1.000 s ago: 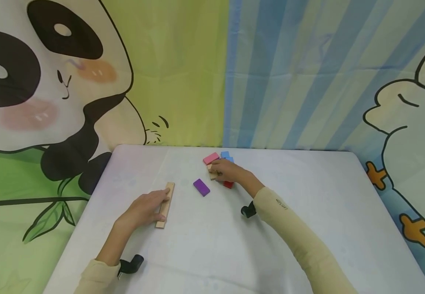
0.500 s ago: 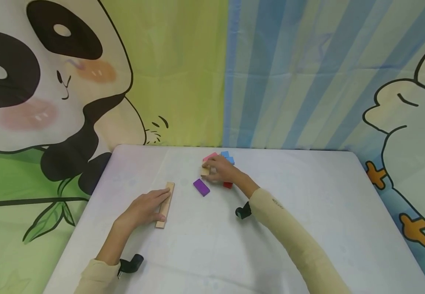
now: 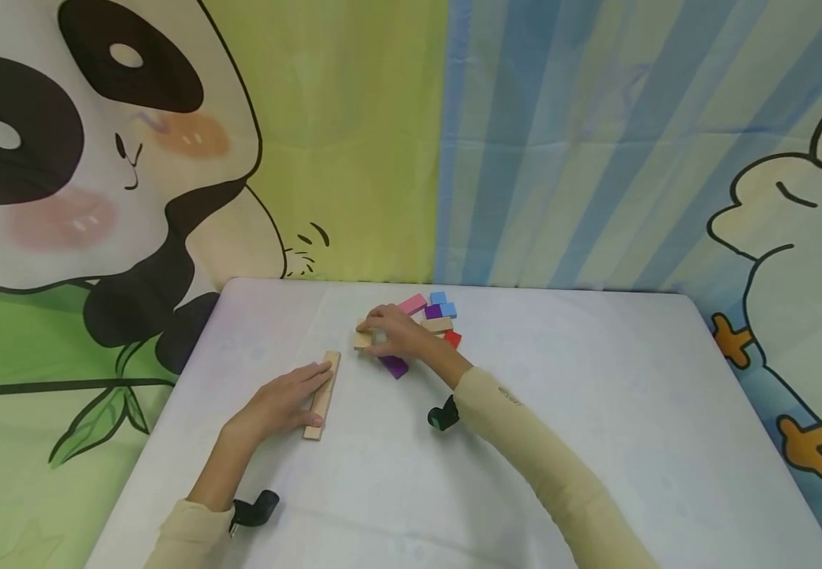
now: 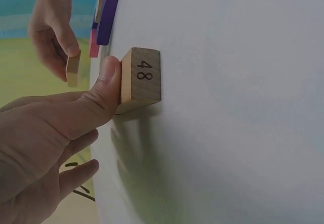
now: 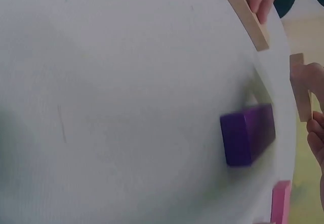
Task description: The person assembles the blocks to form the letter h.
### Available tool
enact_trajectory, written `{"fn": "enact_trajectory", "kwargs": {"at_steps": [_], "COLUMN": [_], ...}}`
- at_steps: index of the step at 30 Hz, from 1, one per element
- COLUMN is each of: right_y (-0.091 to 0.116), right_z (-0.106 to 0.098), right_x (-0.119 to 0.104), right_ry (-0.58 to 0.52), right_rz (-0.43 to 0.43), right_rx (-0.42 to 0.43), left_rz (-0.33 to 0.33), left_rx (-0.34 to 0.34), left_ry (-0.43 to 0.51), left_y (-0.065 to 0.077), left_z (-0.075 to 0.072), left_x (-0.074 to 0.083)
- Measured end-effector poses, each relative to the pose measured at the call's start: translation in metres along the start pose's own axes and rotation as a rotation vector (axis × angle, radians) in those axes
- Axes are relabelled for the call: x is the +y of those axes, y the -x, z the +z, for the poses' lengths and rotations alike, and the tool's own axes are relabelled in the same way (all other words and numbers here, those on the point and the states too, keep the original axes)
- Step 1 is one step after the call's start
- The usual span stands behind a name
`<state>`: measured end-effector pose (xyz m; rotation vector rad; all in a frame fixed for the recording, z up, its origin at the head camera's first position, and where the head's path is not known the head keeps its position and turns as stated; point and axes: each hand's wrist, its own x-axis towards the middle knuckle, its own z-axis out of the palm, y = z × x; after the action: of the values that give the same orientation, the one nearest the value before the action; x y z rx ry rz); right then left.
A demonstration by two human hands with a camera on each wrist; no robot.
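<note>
My left hand (image 3: pixel 284 397) rests against a narrow strip of pale wood (image 3: pixel 324 395) on the table, thumb at its near end and fingertips farther up. In the left wrist view, the thumb touches a wooden block (image 4: pixel 145 75) marked 48 at that end, and the other fingers are loosely extended. My right hand (image 3: pixel 400 330) pinches a second wooden block (image 3: pixel 363 338) between thumb and fingers, to the right of the strip's far end. In the right wrist view, this block appears raised off the table. A purple block (image 3: pixel 394 367) lies partly hidden beneath the right hand.
Behind the right hand is a loose group: a pink block (image 3: pixel 413 304), two blue blocks (image 3: pixel 448 310), another purple block (image 3: pixel 433 312), a wooden block (image 3: pixel 437 325) and a red block (image 3: pixel 453 339). The white table (image 3: pixel 560 442) ends at a printed curtain (image 3: pixel 340 158).
My right hand has carried the wooden block from the group leftward, past the purple block, toward the strip. The left hand has stayed in place.
</note>
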<state>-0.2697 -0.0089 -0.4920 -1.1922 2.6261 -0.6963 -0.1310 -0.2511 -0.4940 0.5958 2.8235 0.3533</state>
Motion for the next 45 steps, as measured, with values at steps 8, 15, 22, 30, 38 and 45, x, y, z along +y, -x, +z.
{"fn": "enact_trajectory", "kwargs": {"at_steps": [8, 15, 22, 30, 38, 45], "right_y": [-0.014, -0.027, -0.036, -0.042, -0.041, -0.043], "right_z": [0.014, 0.023, 0.025, 0.028, 0.029, 0.032], "right_x": [-0.023, -0.032, -0.038, -0.04, -0.034, -0.03], "right_ry": [0.059, 0.096, 0.072, 0.118, 0.093, 0.11], "right_rz": [-0.013, -0.015, 0.051, 0.058, 0.055, 0.049], "right_rx": [0.002, 0.048, -0.044, -0.05, -0.076, -0.105], "left_rz": [0.011, 0.001, 0.009, -0.001, -0.012, -0.012], "left_rx": [0.005, -0.026, -0.022, -0.056, -0.072, -0.099], "left_ry": [-0.007, 0.016, 0.016, 0.033, 0.046, 0.04], "left_y": [0.002, 0.001, 0.001, -0.002, -0.003, -0.008], "left_z": [-0.002, -0.004, -0.004, -0.007, -0.007, -0.009], "left_x": [0.001, 0.003, 0.003, 0.001, 0.001, -0.001]}}
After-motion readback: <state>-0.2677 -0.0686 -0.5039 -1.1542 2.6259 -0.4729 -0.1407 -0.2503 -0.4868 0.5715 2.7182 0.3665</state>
